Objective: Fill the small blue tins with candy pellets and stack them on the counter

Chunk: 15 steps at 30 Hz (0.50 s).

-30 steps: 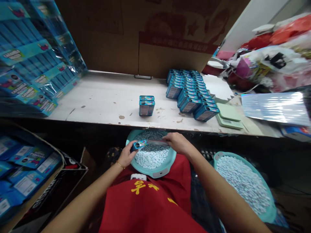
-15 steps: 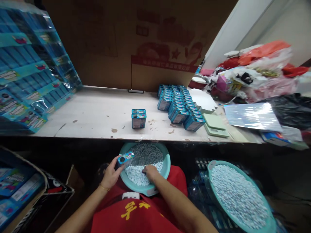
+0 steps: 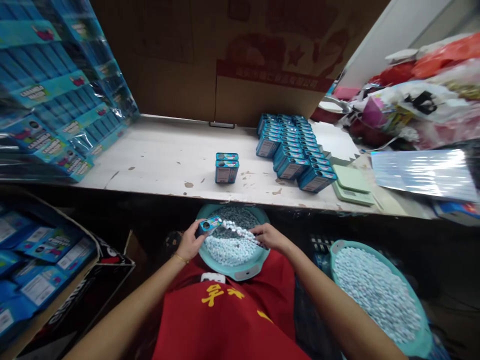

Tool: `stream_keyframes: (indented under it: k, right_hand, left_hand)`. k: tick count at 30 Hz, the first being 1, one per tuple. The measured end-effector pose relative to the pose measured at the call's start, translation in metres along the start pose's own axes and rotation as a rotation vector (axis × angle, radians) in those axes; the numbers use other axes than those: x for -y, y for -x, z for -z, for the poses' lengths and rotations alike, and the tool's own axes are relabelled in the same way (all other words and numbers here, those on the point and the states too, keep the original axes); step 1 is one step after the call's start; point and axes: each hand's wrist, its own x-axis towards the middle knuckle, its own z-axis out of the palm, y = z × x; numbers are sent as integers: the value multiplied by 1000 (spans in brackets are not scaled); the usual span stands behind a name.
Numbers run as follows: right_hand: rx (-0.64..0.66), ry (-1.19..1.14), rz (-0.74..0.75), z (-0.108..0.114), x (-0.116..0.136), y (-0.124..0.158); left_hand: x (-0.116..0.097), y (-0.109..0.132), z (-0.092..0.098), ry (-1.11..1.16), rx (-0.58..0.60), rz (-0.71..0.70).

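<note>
My left hand [image 3: 190, 240] is closed round a small blue tin [image 3: 209, 225], held tilted over a teal basin [image 3: 243, 271] on my lap that is full of pale blue candies [image 3: 228, 248]. My right hand [image 3: 268, 236] grips a clear tube [image 3: 240, 231] filled with candies; its far end meets the tin's round hole. Both hands hover just above the basin.
Two stacked blue tins [image 3: 226, 167] stand on the worn white table [image 3: 161, 155]; rows of several tins [image 3: 294, 150] lie at its back right beside a green scale [image 3: 352, 185]. A second basin of candies [image 3: 378, 295] sits lower right. Boxes of packed tins [image 3: 41, 105] fill the left.
My right hand was down in the candies half a second ago; it has risen with a filled tube and brought it against the tin in my left hand.
</note>
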Motion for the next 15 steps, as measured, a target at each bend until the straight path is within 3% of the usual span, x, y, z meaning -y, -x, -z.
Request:
stream_keyframes:
  k: [4, 8, 12, 15]
  right_hand:
    - [44, 98, 2, 10, 38, 1]
    - [25, 488, 55, 11, 74, -6]
    - [-8, 845, 71, -2, 106, -14]
    - [-48, 985, 53, -14, 125, -11]
  left_hand:
    - [-4, -3, -14, -59, 43, -75]
    - [-6, -3, -20, -113, 50, -125]
    - [-10, -1, -20, -151, 80, -172]
    - [-9, -1, -22, -153, 88, -164]
